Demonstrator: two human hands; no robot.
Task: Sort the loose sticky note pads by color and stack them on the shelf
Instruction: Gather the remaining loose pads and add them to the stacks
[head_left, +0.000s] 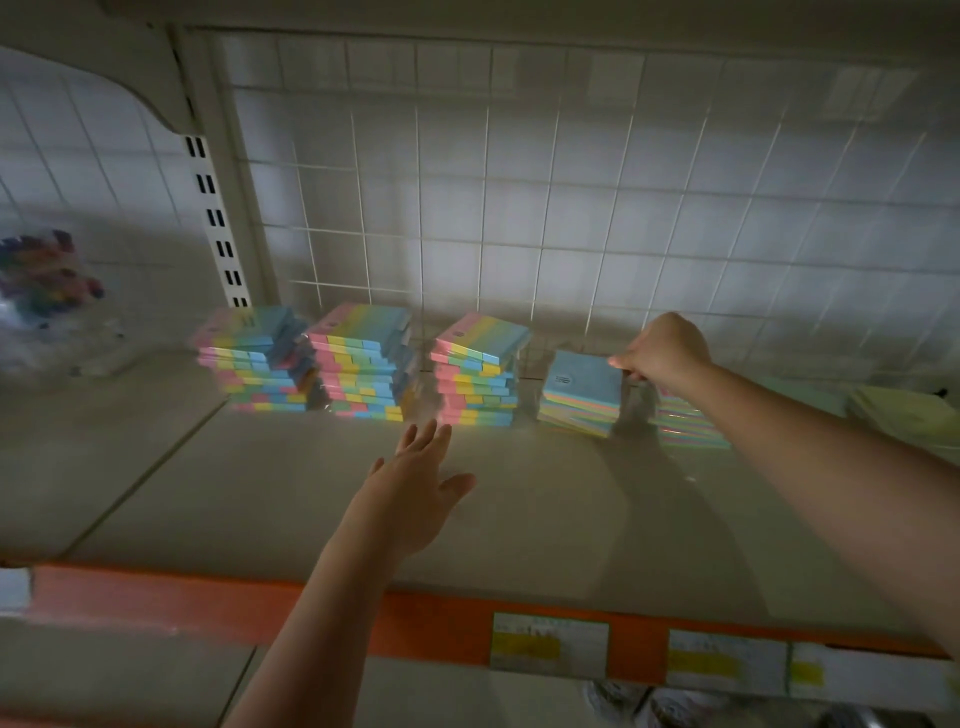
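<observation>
Three stacks of striped pastel sticky note pads stand at the back of the shelf (519, 509): a left stack (257, 358), a middle stack (363, 361) and a third stack (478, 369). Right of them stands a stack with a blue top pad (584, 389), then another pastel stack (691, 426) partly hidden by my right forearm. My right hand (662, 348) reaches between those two stacks with fingers curled downward; whether it holds a pad is hidden. My left hand (415, 483) hovers over the shelf just before the third stack, fingers spread, holding nothing.
A wire grid panel (519, 208) backs the shelf. A clear bag of colourful items (47, 280) sits at far left. Pale yellow-green pads (904, 415) lie at far right. An orange front rail (208, 603) carries price labels (548, 644).
</observation>
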